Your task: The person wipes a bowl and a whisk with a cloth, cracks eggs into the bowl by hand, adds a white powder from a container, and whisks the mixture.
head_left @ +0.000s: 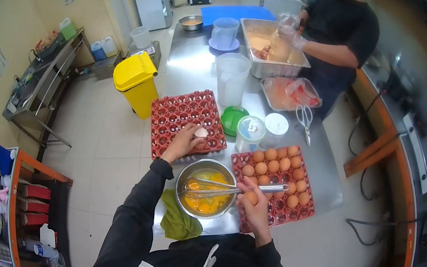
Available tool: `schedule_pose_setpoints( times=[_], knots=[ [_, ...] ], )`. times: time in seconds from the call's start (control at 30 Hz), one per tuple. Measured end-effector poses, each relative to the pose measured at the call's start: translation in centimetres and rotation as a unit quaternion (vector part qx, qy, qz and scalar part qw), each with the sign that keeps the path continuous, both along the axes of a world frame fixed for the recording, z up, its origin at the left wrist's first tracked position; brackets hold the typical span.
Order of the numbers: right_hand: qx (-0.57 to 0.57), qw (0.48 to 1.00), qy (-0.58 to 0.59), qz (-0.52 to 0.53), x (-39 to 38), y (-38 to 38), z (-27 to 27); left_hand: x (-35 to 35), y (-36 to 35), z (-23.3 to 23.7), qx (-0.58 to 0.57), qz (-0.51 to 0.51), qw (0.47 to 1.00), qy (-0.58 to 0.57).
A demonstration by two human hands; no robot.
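Observation:
My left hand (182, 144) is over the near edge of a red egg tray (173, 106), its fingers closed on a cracked eggshell (201, 132). In my right hand (257, 212) is a brown egg (251, 197), held beside the steel bowl (177, 197). A wire whisk (210, 190) lies across that bowl, its handle passing right at my right fingers. Several yolks (205, 205) and egg white fill the bottom of the bowl. Under and beyond my right hand, a second red tray (304, 205) carries several whole brown eggs (273, 166).
A green cloth (177, 220) lies against the bowl. Beyond stand lidded tubs (251, 131), a green dish (233, 119) and a clear pitcher (232, 78). Scissors (304, 124) lie at the right. Across the table, a gloved person (338, 30) works over a deep steel pan (284, 73).

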State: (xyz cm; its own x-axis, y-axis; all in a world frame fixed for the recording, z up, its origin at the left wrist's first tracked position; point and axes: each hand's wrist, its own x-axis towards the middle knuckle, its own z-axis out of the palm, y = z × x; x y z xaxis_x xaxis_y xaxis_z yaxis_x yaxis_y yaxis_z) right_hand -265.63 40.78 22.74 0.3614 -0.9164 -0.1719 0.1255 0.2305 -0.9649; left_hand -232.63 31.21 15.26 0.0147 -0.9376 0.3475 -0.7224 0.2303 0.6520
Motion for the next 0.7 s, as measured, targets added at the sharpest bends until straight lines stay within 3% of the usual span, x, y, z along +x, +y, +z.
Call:
schedule_pose_setpoints(
  times=[0.07,0.2,0.27,0.37,0.47,0.57,0.7],
  knots=[
    [0.025,0.998,-0.026,-0.043,-1.2,-0.1,-0.3,0.2,-0.6,0.5,0.004,-0.004,1.0,-0.006],
    [0.059,0.986,-0.096,-0.124,-4.6,0.0,0.6,-3.1,0.4,6.3,-0.17,0.076,0.96,-0.208],
    [0.059,0.981,-0.112,-0.145,-6.2,-0.1,0.5,-5.7,0.2,8.4,-0.032,-0.063,0.992,-0.106],
    [0.017,0.974,-0.152,-0.17,-8.1,-0.7,-0.7,-10.4,-1.3,7.0,0.15,-0.268,0.951,-0.037],
    [0.004,0.978,-0.117,-0.171,-8.7,-0.6,-0.8,-14.9,-3.0,2.7,0.101,-0.335,0.912,-0.216],
    [-0.009,0.982,-0.098,-0.162,-8.4,-0.2,0.4,-16.2,-3.7,0.5,0.006,-0.362,0.885,-0.292],
    [0.024,0.98,-0.137,-0.144,-7.8,0.4,0.8,-16.1,-5.3,0.1,0.037,-0.411,0.859,-0.304]
  ],
)
